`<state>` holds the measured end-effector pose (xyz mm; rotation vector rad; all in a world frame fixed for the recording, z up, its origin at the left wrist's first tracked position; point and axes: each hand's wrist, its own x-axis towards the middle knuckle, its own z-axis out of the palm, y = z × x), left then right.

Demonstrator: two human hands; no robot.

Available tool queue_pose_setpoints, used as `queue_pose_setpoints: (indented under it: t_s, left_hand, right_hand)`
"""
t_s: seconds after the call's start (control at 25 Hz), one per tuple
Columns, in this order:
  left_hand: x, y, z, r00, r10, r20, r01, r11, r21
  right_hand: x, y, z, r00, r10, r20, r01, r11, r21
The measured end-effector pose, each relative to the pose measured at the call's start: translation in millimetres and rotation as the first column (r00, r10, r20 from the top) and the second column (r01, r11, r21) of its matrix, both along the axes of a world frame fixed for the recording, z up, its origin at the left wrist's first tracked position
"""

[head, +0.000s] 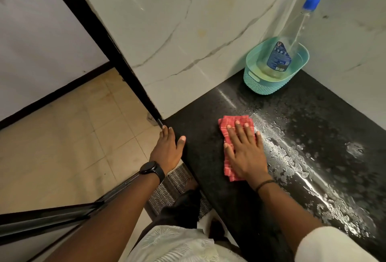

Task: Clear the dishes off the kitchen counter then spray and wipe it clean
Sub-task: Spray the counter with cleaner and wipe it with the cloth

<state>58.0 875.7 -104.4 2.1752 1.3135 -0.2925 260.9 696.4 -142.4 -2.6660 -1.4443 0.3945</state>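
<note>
A folded red checked cloth (226, 163) lies flat on the black granite counter (325, 119). My right hand (245, 153) presses on it with straight, spread fingers. Foamy wet streaks (292, 157) run across the counter to the right of the cloth. My left hand (170, 149) rests on the counter's left front corner, thumb on top and fingers over the edge. A clear spray bottle (290, 38) with a blue trigger head stands in a teal basket (265, 83) in the back corner.
Marble-look wall tiles (177, 32) rise behind and to the right of the counter. A black door frame (108, 38) runs down the wall's left end. Beige floor tiles (73, 136) and a striped mat (177, 184) lie below the counter edge.
</note>
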Motion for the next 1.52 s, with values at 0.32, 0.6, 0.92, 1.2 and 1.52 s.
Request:
queue_pose_setpoints:
  t_s: [0.32,0.6,0.92,1.2,1.52]
  left_hand:
    - [5.4,18.8,11.7,0.994,-0.079,-0.076,0.074,0.995,-0.065]
    - [16.3,17.3,12.3,0.997,-0.055,-0.055,0.060,0.993,0.103]
    - [27.5,-14.5,-20.9,0.994,-0.085,-0.065,0.083,0.996,-0.024]
    - [30.0,-10.3,-23.4,0.991,-0.106,-0.077,0.100,0.992,-0.074]
    - [38.8,-15.8,-22.6,0.999,-0.005,-0.040,0.012,0.984,0.180]
  right_hand:
    - [4.5,114.6,7.3,0.999,0.010,-0.031,-0.010,1.000,0.002]
    - [-88.5,61.7,8.6,0.967,0.239,-0.094,-0.234,0.970,0.059]
    - [42.8,-15.5,2.7,0.996,-0.094,-0.001,0.094,0.996,-0.008]
    - [78.2,76.3,7.4,0.994,-0.107,0.013,0.107,0.994,-0.001]
    - [-7.9,87.6,11.1,0.993,0.109,-0.049,-0.108,0.994,0.015]
